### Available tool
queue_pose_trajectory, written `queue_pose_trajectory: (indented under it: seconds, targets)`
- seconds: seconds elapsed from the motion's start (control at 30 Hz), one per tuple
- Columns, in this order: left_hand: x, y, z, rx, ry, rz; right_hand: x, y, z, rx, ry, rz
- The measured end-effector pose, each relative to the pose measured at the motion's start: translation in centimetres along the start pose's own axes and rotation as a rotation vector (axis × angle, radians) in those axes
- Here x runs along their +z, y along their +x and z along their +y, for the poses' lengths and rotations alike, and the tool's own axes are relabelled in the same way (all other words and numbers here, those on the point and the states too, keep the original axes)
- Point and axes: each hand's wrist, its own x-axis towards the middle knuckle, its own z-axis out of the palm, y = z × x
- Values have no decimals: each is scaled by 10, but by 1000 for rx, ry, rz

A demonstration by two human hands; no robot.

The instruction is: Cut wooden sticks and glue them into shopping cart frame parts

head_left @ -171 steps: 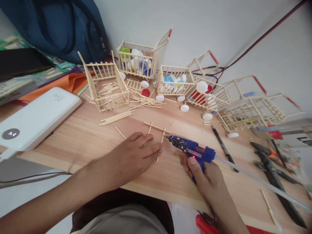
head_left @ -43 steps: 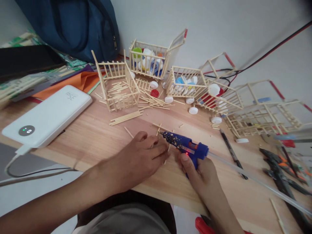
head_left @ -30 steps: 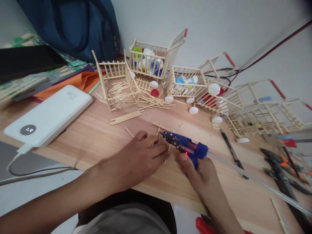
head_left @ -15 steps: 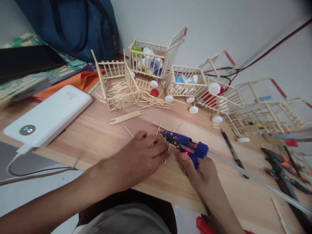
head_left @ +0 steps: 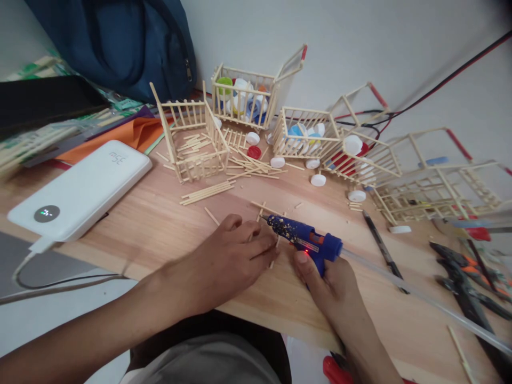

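My right hand (head_left: 332,288) is wrapped round the handle of a blue glue gun (head_left: 294,230) with a lit red light. Flakes speckle its front, and a long clear glue stick (head_left: 424,298) runs out of its back. The nozzle points left, at thin wooden sticks (head_left: 261,211) on the table. My left hand (head_left: 236,256) lies over these sticks with its fingers curled and pressed down on them; the palm side and most of the stick piece are hidden under it.
Stick-built miniature carts (head_left: 244,98) with bottle-cap wheels stand along the wall. An unfinished stick frame (head_left: 196,138) and loose sticks (head_left: 208,192) lie nearer. A white power bank (head_left: 80,186) is left; a black pen (head_left: 384,248) and pliers (head_left: 460,272) are right.
Almost nothing differs. Both hands and the glue gun hold the same place; the view has shifted very slightly.
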Motion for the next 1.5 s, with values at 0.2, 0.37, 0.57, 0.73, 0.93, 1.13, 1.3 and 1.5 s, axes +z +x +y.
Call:
queue_pose_trajectory:
  seconds: [0.2,0.37,0.57,0.73,0.93,1.13,1.3,1.5]
  targets:
    - [1,0,0,1,2,4,-1,0,0,3,-48,7]
    - [2,0,-1,2,-15,10,0,0,1,2,-41,15]
    - [0,0,-1,2,-18,8,0,-1,1,9,-33,9]
    - [1,0,-1,1,-23,15,0,-1,2,10,-14,8]
    - [0,0,0,-6,-19,-3,-1,1,1,-10,15,-3]
    - [0,1,0,-3,-13,15,-1,2,-1,5,57,3]
    - [-2,1,-1,0,-16,-20,-4,-5,12,44,222,-78]
    - [-6,1,-1,13,-34,-7,-22,-23,23,19,271,59]
